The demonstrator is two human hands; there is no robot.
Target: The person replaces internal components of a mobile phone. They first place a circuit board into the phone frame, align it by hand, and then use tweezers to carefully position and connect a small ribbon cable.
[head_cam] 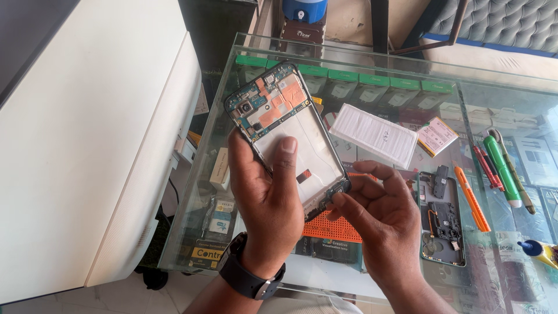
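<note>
My left hand [268, 197] holds an opened phone frame [285, 125] up over the glass counter, thumb pressed on its white inner plate. The circuit board with copper patches and a camera module shows at the frame's upper end. My right hand [378, 215] pinches the frame's lower right corner with thumb and fingers. A black watch sits on my left wrist.
On the glass counter [407, 64] lie a white battery [373, 135], a small yellow-edged pack [437, 136], a black phone back part [443, 218], an orange tool [472, 197], red and green pens [500, 168], and an orange mat [331, 224]. A white cabinet [87, 145] stands left.
</note>
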